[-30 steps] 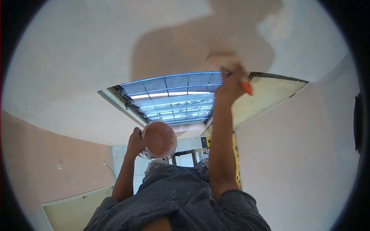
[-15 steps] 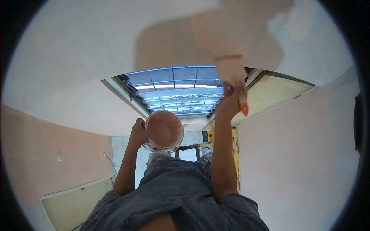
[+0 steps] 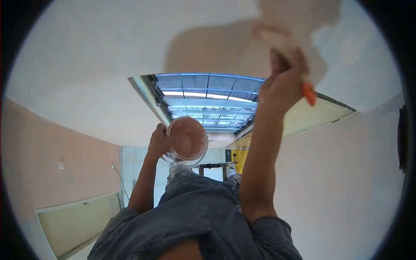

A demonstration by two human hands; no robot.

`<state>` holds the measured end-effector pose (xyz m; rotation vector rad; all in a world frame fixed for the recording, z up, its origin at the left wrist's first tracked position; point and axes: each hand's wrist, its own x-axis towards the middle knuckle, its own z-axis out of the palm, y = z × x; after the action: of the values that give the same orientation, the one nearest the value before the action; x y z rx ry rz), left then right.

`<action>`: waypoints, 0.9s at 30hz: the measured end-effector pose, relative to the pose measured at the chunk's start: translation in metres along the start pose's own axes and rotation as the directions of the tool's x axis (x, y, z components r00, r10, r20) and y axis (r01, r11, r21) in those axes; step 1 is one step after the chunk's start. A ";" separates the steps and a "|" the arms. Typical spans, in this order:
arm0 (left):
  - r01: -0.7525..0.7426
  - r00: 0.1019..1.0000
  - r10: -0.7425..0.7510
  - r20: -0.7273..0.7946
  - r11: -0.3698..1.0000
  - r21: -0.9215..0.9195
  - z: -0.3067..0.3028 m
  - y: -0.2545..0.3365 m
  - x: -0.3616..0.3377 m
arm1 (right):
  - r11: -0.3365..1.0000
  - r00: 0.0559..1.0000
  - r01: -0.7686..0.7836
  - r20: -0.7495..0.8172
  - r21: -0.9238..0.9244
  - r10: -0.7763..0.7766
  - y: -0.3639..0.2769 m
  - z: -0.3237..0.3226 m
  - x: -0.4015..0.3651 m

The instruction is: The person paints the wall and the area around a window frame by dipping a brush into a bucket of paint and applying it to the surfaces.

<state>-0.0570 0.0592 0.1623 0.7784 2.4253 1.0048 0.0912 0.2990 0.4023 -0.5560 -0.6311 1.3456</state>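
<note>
Brush (image 3: 273, 37) on the part-pink ceiling (image 3: 86, 65), pink walls (image 3: 56, 143) below: bristles up-left, orange handle (image 3: 309, 94) down-right, right hand (image 3: 281, 86) clenched round it; left hand (image 3: 158, 145) grips pot (image 3: 187, 139).

right hand (image 3: 284, 86) | moved up, rightward; brush (image 3: 275, 38) | swept along ceiling (image 3: 86, 65)

Listed: paintbrush (image 3: 308, 94), handle coloured orange; paint bucket (image 3: 187, 141), coated pinkish-brown inside; ceiling (image 3: 108, 65), white, patched tan; shirt (image 3: 195, 216), grey, speckled pale; wall (image 3: 56, 147), painted pink.
</note>
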 end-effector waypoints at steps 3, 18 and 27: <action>-0.032 0.999 0.030 -0.036 0.998 -0.050 0.000 -0.006 0.000 | 0.963 0.907 0.230 0.329 0.138 -0.263 -0.007 0.008 0.009; 0.013 0.999 -0.013 -0.040 1.000 -0.009 -0.008 -0.002 -0.001 | 0.996 0.996 -0.084 -0.040 -0.037 0.083 0.103 -0.102 -0.050; 0.057 0.996 -0.062 -0.058 0.995 -0.077 -0.020 -0.010 -0.011 | 0.988 0.974 0.150 0.165 0.026 -0.153 0.014 -0.003 -0.021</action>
<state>-0.0623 0.0362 0.1699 0.6555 2.4308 1.1049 0.0814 0.2806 0.3889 -0.3787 -0.7855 1.2590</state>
